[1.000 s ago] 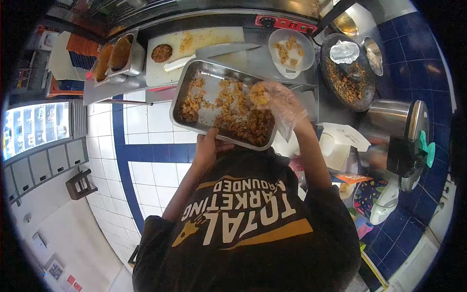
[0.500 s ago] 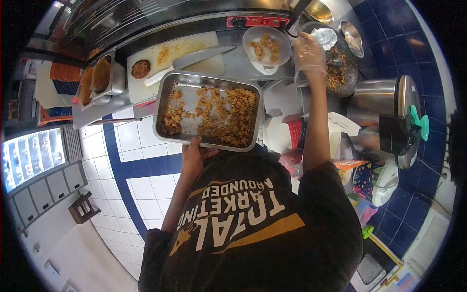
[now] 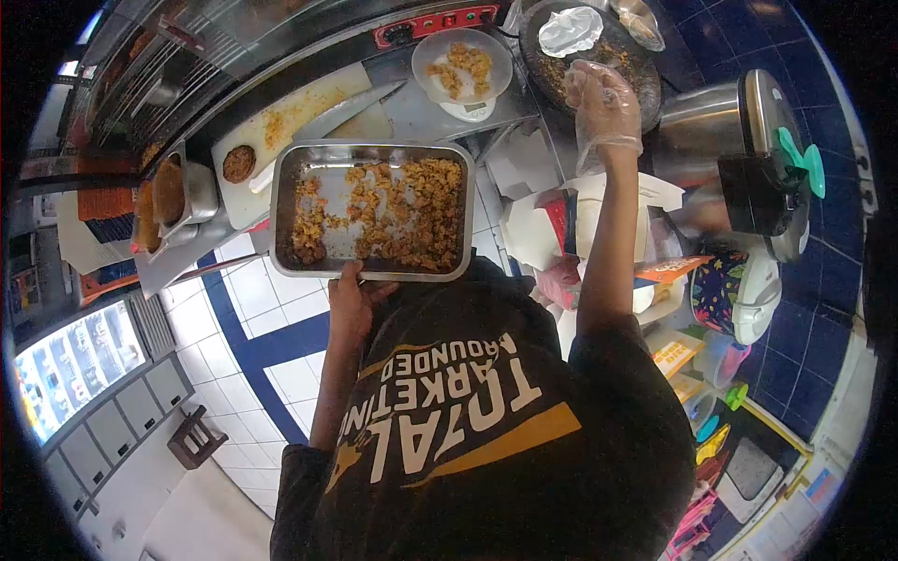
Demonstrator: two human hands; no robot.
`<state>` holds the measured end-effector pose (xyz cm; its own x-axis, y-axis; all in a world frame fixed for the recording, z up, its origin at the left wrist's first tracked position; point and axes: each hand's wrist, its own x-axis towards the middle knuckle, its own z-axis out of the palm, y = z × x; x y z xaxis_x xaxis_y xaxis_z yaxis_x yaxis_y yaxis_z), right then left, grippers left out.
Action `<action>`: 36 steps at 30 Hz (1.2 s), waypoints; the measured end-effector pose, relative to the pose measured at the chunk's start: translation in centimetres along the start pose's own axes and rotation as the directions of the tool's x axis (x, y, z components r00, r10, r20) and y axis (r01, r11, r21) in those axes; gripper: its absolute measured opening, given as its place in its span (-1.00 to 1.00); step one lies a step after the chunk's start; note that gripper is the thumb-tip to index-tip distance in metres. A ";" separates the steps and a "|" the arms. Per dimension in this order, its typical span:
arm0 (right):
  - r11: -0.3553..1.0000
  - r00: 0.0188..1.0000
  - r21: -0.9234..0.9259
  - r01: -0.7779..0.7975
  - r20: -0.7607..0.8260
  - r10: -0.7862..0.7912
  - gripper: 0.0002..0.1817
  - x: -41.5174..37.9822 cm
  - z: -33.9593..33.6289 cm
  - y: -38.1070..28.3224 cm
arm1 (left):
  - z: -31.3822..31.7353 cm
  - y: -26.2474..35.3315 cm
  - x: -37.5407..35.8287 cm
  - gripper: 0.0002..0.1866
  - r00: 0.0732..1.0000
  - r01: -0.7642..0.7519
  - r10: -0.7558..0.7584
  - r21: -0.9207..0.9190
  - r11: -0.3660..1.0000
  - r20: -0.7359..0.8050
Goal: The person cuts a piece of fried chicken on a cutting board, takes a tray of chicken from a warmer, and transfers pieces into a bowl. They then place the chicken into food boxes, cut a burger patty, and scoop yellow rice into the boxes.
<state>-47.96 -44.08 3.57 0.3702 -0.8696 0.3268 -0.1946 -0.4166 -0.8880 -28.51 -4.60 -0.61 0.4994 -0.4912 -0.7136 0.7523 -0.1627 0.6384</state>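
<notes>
My left hand (image 3: 352, 301), bare, grips the near rim of a rectangular metal tray (image 3: 374, 269), thumb over the edge and fingers beneath. Browned, crumbled minced food (image 3: 412, 210) lies in the tray, with bare metal showing between the clumps. My right hand (image 3: 608, 107) wears a clear plastic glove. Its fingers are curled together over the near right part of a dark round stone slab (image 3: 543, 65); whatever they hold, if anything, cannot be made out. To its left, a translucent bowl (image 3: 500, 70) with some of the crumbled food sits on a white kitchen scale (image 3: 468, 110).
Crumpled foil (image 3: 571, 33) rests on the slab. A knife (image 3: 341, 112) and a round brown patty (image 3: 238, 164) lie on the cutting board (image 3: 346, 86). Metal containers (image 3: 198, 192) stand at left. A large steel cooker (image 3: 702, 112) and white boxes (image 3: 538, 234) are at right.
My right hand has drawn back toward me from beside the foil and bowl to the slab's near side. The view has shifted; my left hand still holds the tray.
</notes>
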 end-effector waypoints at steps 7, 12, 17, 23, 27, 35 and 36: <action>0.996 0.995 -0.044 -0.075 0.062 0.077 -0.74 -0.4 0.1 -1.5 | -0.2 0.0 0.1 -0.61 1.000 0.009 -0.009 0.004 1.000 0.024; 0.999 0.994 0.001 0.042 0.099 -0.042 -0.77 -1.9 1.5 -1.1 | -1.0 0.4 -1.0 -0.59 0.995 -0.098 0.098 -0.002 0.995 -0.019; 0.941 0.668 0.159 -0.299 0.739 0.087 -0.64 -3.8 12.0 -5.2 | -5.8 12.5 -4.1 -0.41 0.991 -0.134 0.134 0.092 0.987 0.005; 0.886 0.503 0.366 -0.286 0.844 -0.186 -0.40 -5.4 24.6 -17.7 | -11.5 29.5 -6.6 -0.54 0.880 -0.437 0.473 0.325 0.838 -0.037; 0.553 0.349 0.284 -0.783 0.937 0.013 -0.42 -2.5 32.3 -26.2 | -15.4 39.7 -6.7 -0.65 0.859 -0.445 0.510 0.424 0.789 -0.047; 0.245 0.407 0.392 -0.886 0.913 0.010 -0.59 -2.9 41.0 -33.9 | -17.5 52.6 -3.6 -0.63 0.759 -0.470 0.650 0.720 0.511 0.034; 0.260 0.424 0.398 -0.880 0.904 0.051 -0.57 -2.7 42.0 -34.4 | -17.5 53.3 -3.4 -0.62 0.737 -0.498 0.675 0.704 0.506 0.036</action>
<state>-4.08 -16.22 19.66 0.9684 -0.1505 -0.1987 -0.0143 0.7622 -0.6472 17.39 3.36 30.87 0.8605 -0.5024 -0.0843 -0.1704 -0.4398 0.8818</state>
